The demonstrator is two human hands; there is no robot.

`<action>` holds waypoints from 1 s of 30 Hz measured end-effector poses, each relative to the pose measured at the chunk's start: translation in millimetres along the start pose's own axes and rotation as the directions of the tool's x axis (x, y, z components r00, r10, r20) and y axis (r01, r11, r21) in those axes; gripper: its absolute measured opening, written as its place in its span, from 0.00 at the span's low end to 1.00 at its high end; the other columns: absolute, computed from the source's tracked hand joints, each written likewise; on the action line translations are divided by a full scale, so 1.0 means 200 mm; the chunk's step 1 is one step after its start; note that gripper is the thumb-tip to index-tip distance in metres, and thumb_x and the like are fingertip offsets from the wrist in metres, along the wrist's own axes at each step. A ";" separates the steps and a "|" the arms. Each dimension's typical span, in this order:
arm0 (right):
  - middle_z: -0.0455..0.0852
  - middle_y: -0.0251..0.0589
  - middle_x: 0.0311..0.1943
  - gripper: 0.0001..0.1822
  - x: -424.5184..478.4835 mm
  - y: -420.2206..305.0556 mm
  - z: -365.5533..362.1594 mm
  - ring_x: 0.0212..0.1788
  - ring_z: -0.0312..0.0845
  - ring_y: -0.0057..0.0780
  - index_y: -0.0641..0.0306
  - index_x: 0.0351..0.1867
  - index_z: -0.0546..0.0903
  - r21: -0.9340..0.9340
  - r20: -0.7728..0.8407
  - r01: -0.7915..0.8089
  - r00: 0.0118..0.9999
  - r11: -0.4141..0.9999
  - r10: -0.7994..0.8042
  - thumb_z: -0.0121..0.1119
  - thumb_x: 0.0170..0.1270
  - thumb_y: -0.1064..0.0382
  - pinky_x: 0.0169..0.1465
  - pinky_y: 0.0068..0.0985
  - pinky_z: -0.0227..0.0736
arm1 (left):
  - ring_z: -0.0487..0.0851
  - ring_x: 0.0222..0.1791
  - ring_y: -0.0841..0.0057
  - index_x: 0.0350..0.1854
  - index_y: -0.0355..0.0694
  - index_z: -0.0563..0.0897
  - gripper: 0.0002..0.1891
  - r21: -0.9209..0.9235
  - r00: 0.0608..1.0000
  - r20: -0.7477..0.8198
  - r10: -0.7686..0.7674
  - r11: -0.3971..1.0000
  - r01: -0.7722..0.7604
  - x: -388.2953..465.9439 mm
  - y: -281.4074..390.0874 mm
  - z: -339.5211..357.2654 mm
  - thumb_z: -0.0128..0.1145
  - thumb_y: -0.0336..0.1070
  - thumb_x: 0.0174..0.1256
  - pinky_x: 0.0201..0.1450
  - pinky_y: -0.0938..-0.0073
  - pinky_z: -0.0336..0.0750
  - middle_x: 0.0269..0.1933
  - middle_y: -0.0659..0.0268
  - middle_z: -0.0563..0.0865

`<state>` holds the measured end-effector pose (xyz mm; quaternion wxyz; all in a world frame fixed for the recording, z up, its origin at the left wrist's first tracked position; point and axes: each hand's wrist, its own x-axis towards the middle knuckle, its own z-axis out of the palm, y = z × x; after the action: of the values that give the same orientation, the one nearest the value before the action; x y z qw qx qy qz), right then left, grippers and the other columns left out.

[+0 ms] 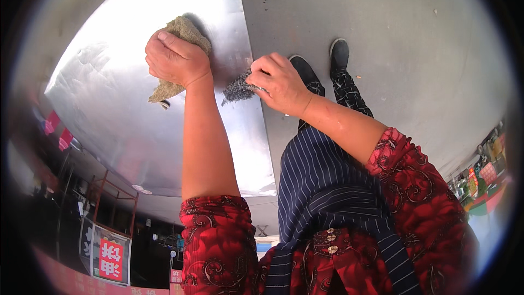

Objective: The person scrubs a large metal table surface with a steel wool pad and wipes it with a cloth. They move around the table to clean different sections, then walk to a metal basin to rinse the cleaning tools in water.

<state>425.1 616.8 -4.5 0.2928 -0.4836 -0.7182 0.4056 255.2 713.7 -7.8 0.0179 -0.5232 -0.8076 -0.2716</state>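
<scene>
A metal-topped table with a bright, reflective surface lies before me. My left hand is closed on a brownish cloth over the tabletop; part of the cloth hangs out below the fist. Near the table's right edge, my right hand pinches a dark, mesh-like scouring pad between thumb and fingers. The pad's loose end lies over the metal; whether it touches the surface I cannot tell. The two hands are apart.
The grey floor lies right of the table, with my dark shoes close to its edge. At the lower left stand a reddish metal frame and a sign panel bearing writing. Various goods are at the far right.
</scene>
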 end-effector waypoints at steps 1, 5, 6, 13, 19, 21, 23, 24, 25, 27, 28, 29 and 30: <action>0.75 0.31 0.36 0.09 0.05 0.01 -0.01 0.43 0.70 0.37 0.56 0.30 0.79 0.050 -0.080 -0.019 0.997 0.999 0.023 0.68 0.48 0.68 0.47 0.30 0.68 | 0.76 0.43 0.63 0.36 0.41 0.78 0.16 -0.001 1.000 0.012 -0.004 1.000 0.004 -0.01 -0.01 0.00 0.40 0.45 0.70 0.49 0.61 0.63 0.38 0.65 0.82; 0.75 0.35 0.39 0.11 0.26 0.13 0.00 0.45 0.71 0.40 0.57 0.32 0.79 0.234 -0.330 -0.075 0.932 0.969 0.152 0.70 0.48 0.67 0.49 0.31 0.68 | 0.76 0.43 0.60 0.35 0.40 0.79 0.17 0.001 0.999 0.026 -0.028 1.000 0.028 -0.02 -0.01 0.00 0.40 0.45 0.71 0.48 0.58 0.64 0.39 0.63 0.82; 0.75 0.36 0.39 0.11 0.17 0.09 0.04 0.46 0.71 0.41 0.58 0.32 0.79 0.272 -0.318 -0.116 0.926 0.955 0.203 0.70 0.48 0.68 0.49 0.31 0.68 | 0.76 0.42 0.59 0.35 0.39 0.78 0.17 0.040 1.000 0.018 -0.022 0.999 0.022 -0.02 -0.01 -0.01 0.40 0.45 0.70 0.47 0.57 0.65 0.38 0.62 0.83; 0.75 0.43 0.40 0.13 0.09 0.05 0.10 0.46 0.71 0.44 0.62 0.36 0.75 0.438 -0.301 -0.217 0.879 0.872 0.370 0.67 0.52 0.69 0.50 0.34 0.67 | 0.77 0.36 0.56 0.35 0.37 0.78 0.17 0.063 1.000 0.018 0.001 0.998 -0.002 0.00 0.02 0.00 0.41 0.44 0.70 0.41 0.57 0.68 0.35 0.57 0.82; 0.77 0.43 0.40 0.12 -0.10 0.00 0.16 0.46 0.73 0.44 0.63 0.35 0.74 0.518 -0.193 -0.279 0.883 0.809 0.428 0.67 0.53 0.67 0.48 0.34 0.69 | 0.76 0.36 0.55 0.36 0.35 0.78 0.17 0.032 0.998 0.023 0.054 0.998 -0.055 0.01 0.00 -0.02 0.41 0.43 0.71 0.41 0.56 0.69 0.35 0.55 0.81; 0.78 0.44 0.38 0.12 0.10 0.08 0.14 0.45 0.73 0.44 0.64 0.35 0.74 0.551 -0.338 -0.222 0.822 0.805 0.458 0.66 0.54 0.65 0.47 0.34 0.70 | 0.76 0.36 0.55 0.36 0.35 0.77 0.17 0.003 0.998 0.021 0.058 0.998 -0.058 0.00 -0.01 -0.01 0.41 0.44 0.71 0.42 0.57 0.69 0.36 0.54 0.81; 0.78 0.45 0.35 0.12 0.42 0.13 0.04 0.43 0.73 0.45 0.66 0.34 0.75 0.565 -0.466 -0.187 0.731 0.804 0.498 0.66 0.55 0.63 0.47 0.33 0.70 | 0.76 0.36 0.55 0.36 0.34 0.77 0.17 0.005 0.997 0.032 0.072 0.997 -0.073 -0.01 -0.01 0.00 0.40 0.44 0.71 0.42 0.58 0.70 0.36 0.53 0.80; 0.79 0.44 0.35 0.11 0.52 0.16 0.02 0.42 0.73 0.44 0.65 0.33 0.76 0.552 -0.506 -0.166 0.712 0.817 0.487 0.66 0.54 0.64 0.47 0.33 0.70 | 0.76 0.37 0.56 0.36 0.34 0.76 0.17 0.018 0.996 0.039 0.084 0.996 -0.084 -0.01 -0.01 0.00 0.40 0.44 0.71 0.42 0.58 0.70 0.37 0.53 0.80; 0.80 0.43 0.36 0.10 0.57 0.18 0.01 0.42 0.73 0.44 0.65 0.33 0.77 0.537 -0.544 -0.147 0.692 0.831 0.475 0.66 0.54 0.64 0.47 0.33 0.70 | 0.77 0.37 0.56 0.36 0.34 0.76 0.17 0.030 0.995 0.044 0.093 0.995 -0.095 0.00 -0.01 -0.01 0.39 0.43 0.72 0.43 0.59 0.71 0.37 0.53 0.80; 0.81 0.42 0.37 0.09 0.43 0.12 0.05 0.41 0.73 0.43 0.64 0.33 0.78 0.533 -0.522 -0.172 0.704 0.828 0.482 0.66 0.54 0.65 0.47 0.33 0.70 | 0.76 0.37 0.57 0.37 0.34 0.76 0.18 0.024 0.993 0.060 0.104 0.994 -0.106 -0.01 -0.03 -0.01 0.39 0.44 0.72 0.43 0.60 0.71 0.37 0.53 0.79; 0.81 0.42 0.38 0.09 0.33 0.09 0.08 0.41 0.74 0.42 0.64 0.32 0.78 0.525 -0.514 -0.177 0.714 0.833 0.475 0.66 0.53 0.66 0.47 0.33 0.70 | 0.76 0.37 0.57 0.37 0.34 0.76 0.18 0.015 0.993 0.057 0.107 0.994 -0.108 0.00 -0.03 -0.01 0.39 0.44 0.72 0.43 0.60 0.71 0.37 0.53 0.79; 0.82 0.41 0.39 0.08 0.21 0.08 0.11 0.43 0.74 0.41 0.63 0.33 0.79 0.497 -0.465 -0.218 0.751 0.840 0.470 0.66 0.53 0.67 0.47 0.34 0.70 | 0.76 0.37 0.56 0.37 0.33 0.76 0.17 -0.001 0.993 0.058 0.102 0.995 -0.102 -0.01 -0.02 0.01 0.39 0.43 0.72 0.43 0.59 0.70 0.37 0.53 0.79; 0.82 0.41 0.39 0.08 0.23 0.07 0.09 0.42 0.74 0.42 0.64 0.33 0.79 0.493 -0.462 -0.227 0.750 0.840 0.474 0.66 0.53 0.67 0.47 0.34 0.70 | 0.76 0.37 0.56 0.37 0.33 0.76 0.17 -0.009 0.994 0.059 0.097 0.995 -0.097 -0.01 -0.01 0.00 0.40 0.42 0.72 0.43 0.59 0.70 0.37 0.53 0.79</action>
<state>399.1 656.6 -23.9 0.5029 -0.6388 -0.3908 0.4317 253.9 711.2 -9.9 0.0057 -0.5696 -0.7806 -0.2572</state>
